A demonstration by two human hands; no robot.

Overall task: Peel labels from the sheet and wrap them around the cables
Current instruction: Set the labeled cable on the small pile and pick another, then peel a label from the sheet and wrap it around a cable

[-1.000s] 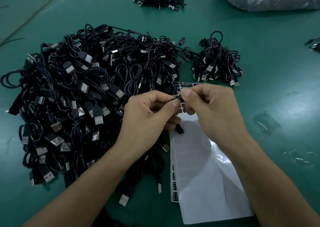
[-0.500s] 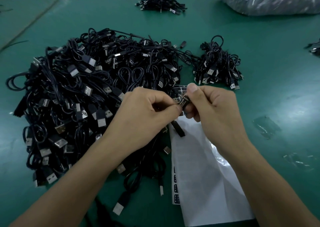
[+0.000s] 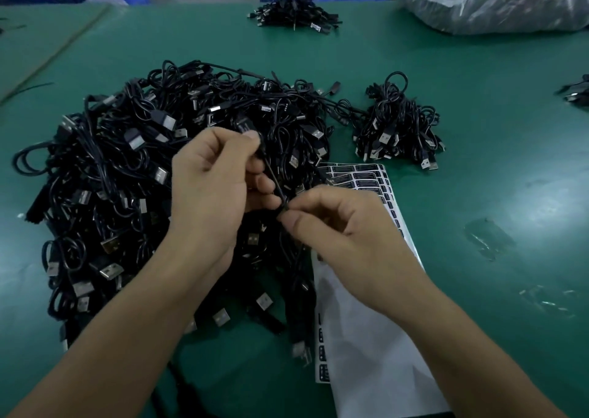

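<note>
Thin black cable (image 3: pixel 271 175) is now pulled taut between the 2 hands, above the near edge of the big heap of black USB cables (image 3: pixel 127 178). 1 s ago both hands' fingertips met on 1 spot of it. Since then they've split: left hand (image 3: pixel 213 191) went up and pinches the cable between thumb and forefinger, while right hand (image 3: pixel 347 226) pinches the lower end, just below-right of the left. Label itself not visible, likely under the right fingertips. My read: wrap is on and being pressed down, so this cable is nearly done. White label sheet with rows of black labels (image 3: pixel 350 338) lies flat under and beyond the right hand; next peel comes from there.
</note>
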